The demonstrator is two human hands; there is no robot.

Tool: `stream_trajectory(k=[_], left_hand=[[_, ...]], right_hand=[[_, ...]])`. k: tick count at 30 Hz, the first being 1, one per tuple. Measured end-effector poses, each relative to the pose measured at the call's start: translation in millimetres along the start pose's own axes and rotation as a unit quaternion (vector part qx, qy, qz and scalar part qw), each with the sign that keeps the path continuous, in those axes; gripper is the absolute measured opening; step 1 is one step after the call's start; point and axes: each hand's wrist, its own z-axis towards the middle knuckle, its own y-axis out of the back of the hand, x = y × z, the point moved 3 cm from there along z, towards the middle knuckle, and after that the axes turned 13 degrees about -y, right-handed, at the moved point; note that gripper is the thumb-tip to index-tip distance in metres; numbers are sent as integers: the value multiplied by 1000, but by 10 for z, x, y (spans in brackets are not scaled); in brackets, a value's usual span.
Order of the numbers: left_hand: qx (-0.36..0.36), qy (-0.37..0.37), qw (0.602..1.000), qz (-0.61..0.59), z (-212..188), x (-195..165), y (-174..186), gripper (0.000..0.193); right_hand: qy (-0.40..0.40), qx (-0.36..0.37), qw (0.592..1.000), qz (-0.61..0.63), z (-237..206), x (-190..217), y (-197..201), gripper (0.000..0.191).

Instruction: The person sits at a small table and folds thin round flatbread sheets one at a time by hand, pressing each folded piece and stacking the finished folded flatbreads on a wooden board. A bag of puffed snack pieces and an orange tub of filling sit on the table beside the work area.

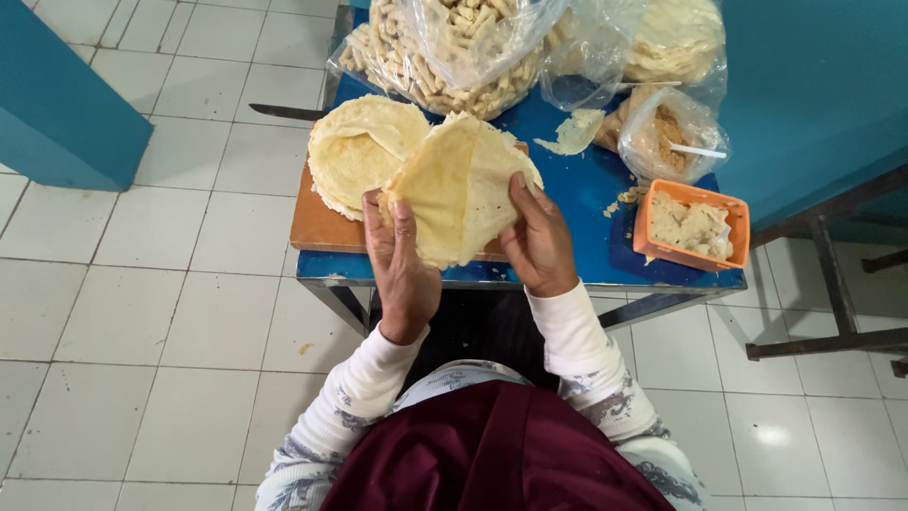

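- Here, at the centre of the frame, both my hands hold up one thin, pale yellow flatbread sheet (459,189), folded or curling so its halves meet along a middle ridge.
- My left hand (402,270) grips the sheet's lower left edge, thumb on the front and fingers behind it.
- My right hand (537,241) clamps the sheet's right edge, fingers (522,194) pressed against its surface; the two hands are apart, one on each side of the sheet.
- Just behind the sheet, upper left of centre, a stack of round flatbreads (355,151) lies on a brown wooden board (317,227).
- The board rests on a blue counter (586,189), overhanging its left edge.
- At the top centre of the frame sits a clear plastic bag of pale stick-shaped snacks (426,52).
- At the top right, another clear bag holds more round flatbreads (676,38).
- Below that, a smaller bag of brown crumbly filling (667,132) has a white utensil poking out.
- At the right edge of the counter stands an orange rectangular tub (648,222) with pale crumbly pieces inside.
- White floor tiles (142,312) surround the counter.
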Motion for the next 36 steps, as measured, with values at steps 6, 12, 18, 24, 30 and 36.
stream_trajectory(k=[6,12,18,24,30,36], left_hand=[[-9,48,995,-90,86,-111,52,38],[-30,77,990,-115,177,-169,207,40],[-68,156,979,-111,104,-232,361,48],[-90,153,976,-127,31,-450,515,58],[-126,125,963,-203,8,-618,500,60],[-147,96,939,-296,59,-680,491,51]], right_hand=[[-106,61,989,87,-32,-79,370,46],[-139,86,961,224,-172,-108,893,41],[-118,-37,981,150,-417,161,1359,41],[50,-124,990,-40,-594,1075,1238,29],[171,-200,774,-576,-218,1121,495,26],[278,-32,551,-786,-202,405,74,40]])
